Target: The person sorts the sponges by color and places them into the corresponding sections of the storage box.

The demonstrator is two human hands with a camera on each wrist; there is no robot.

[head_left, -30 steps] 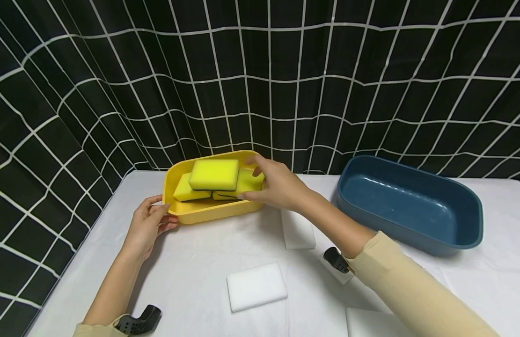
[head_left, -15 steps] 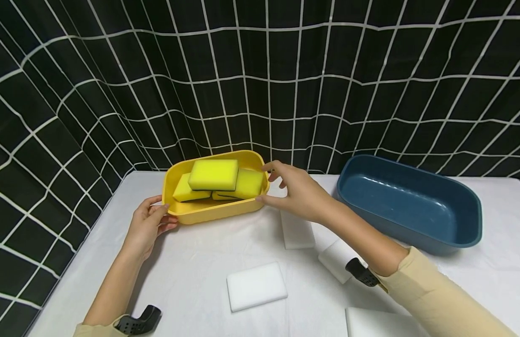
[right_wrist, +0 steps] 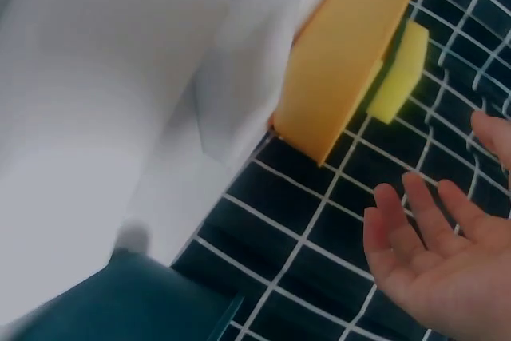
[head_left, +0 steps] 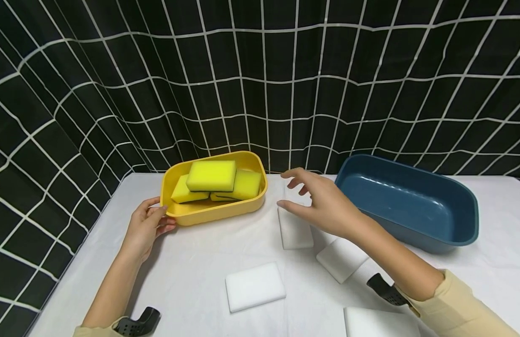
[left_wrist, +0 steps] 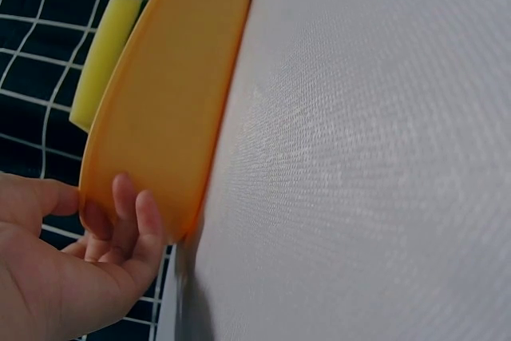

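Observation:
A yellow tub [head_left: 219, 214] holds several yellow sponges with dark undersides, and the topmost sponge [head_left: 211, 175] rises above the others. My left hand [head_left: 145, 224] grips the tub's left end, thumb over the rim and fingers outside; the left wrist view shows the same pinch on the tub [left_wrist: 172, 93]. Between the yellow tub and the blue tub, my right hand [head_left: 327, 203] hovers with relaxed, spread fingers and holds nothing. Below it lies a white sponge block [head_left: 295, 231], partly covered by the hand. In the right wrist view the right palm [right_wrist: 455, 269] shows bare.
A dark blue tub [head_left: 424, 241] stands at the back right. More white blocks lie on the white cloth: one at the middle [head_left: 255, 286], a block [head_left: 343, 259] by the right forearm, and a block [head_left: 379, 323] at the front edge. A black gridded curtain [head_left: 260, 93] hangs behind.
My right hand has drawn back from the sponges in the yellow tub, moving right over the cloth without anything in it. My left hand keeps its hold on the tub.

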